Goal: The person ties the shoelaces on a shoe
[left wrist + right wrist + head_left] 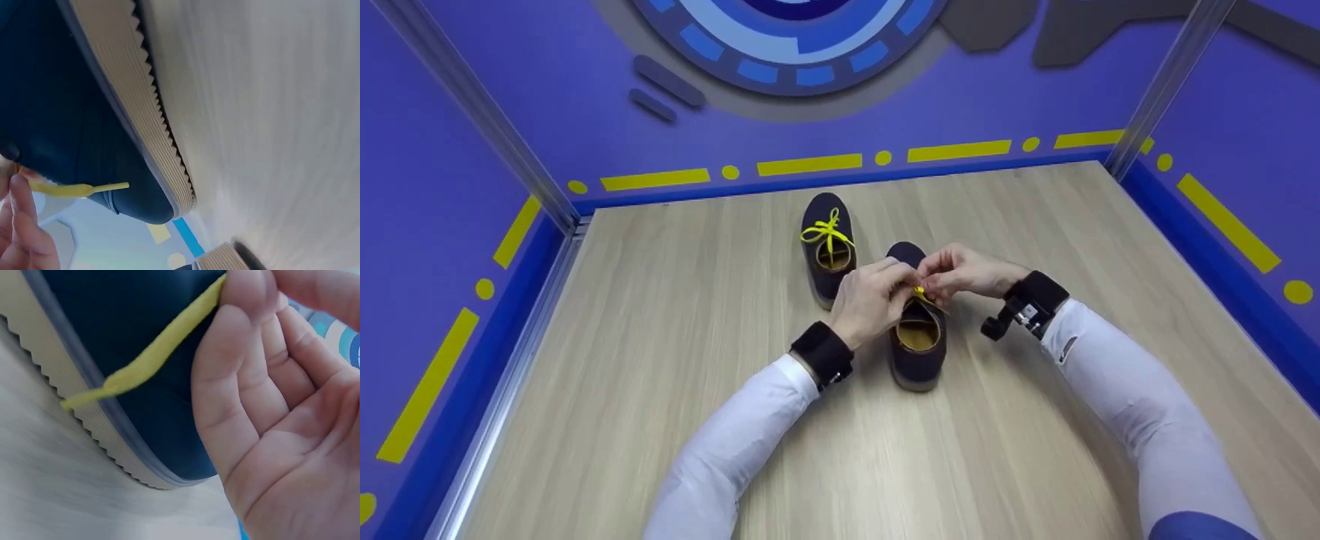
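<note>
Two dark shoes with yellow laces stand on the table. Both hands work at the laces of the nearer shoe. There the left hand pinches the yellow shoelace, and its tipped end sticks out past the fingers along the shoe's side. From the right, the right hand pinches the lace between thumb and finger. In the right wrist view, a yellow lace end hangs from those fingertips over the sole edge. The fingers hide most of the knot area. The other shoe has its lace tied in a bow.
The wooden table is bounded by blue-purple panels at the back and both sides. Metal posts mark the back corners. The bowed shoe stands just left of and behind the nearer shoe. Each wrist wears a black strap.
</note>
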{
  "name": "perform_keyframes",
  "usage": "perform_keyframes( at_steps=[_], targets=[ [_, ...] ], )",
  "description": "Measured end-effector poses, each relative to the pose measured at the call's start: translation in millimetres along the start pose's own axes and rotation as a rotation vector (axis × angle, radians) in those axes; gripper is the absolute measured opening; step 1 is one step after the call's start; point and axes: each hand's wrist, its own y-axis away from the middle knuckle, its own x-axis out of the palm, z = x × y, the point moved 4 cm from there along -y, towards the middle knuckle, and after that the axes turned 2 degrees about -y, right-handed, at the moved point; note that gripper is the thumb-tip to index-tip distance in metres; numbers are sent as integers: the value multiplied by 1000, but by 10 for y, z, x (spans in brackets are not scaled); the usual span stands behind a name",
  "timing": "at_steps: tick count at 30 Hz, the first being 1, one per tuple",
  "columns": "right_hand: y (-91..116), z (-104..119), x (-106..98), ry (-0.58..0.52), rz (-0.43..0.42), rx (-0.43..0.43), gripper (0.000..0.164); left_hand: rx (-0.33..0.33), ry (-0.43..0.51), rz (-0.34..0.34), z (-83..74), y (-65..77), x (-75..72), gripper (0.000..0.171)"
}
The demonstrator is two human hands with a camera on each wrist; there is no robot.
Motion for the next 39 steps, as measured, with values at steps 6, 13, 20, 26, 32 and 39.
perform_keyframes(
  at_steps=[6,13,20,26,32,39],
  targets=[
    [-18,0,3,27,-43,47,21,11,50,54,31,-11,-21,13],
    [-19,65,-3,79,-124,80,20,94,-17,-3,-1,7,-11,12],
    [26,93,-4,114,-88,65,18,229,-152,-31,-71,33,9,11],
    [19,81,15,96,-58,86,20,238,-122,-45,-79,61,13,11],
    [13,83,58,165,9,99,27,121,36,-17,-19,58,8,14],
    [23,85,52,218,-25,104,25,-136,252,14,91,13,11,9]
  ],
)
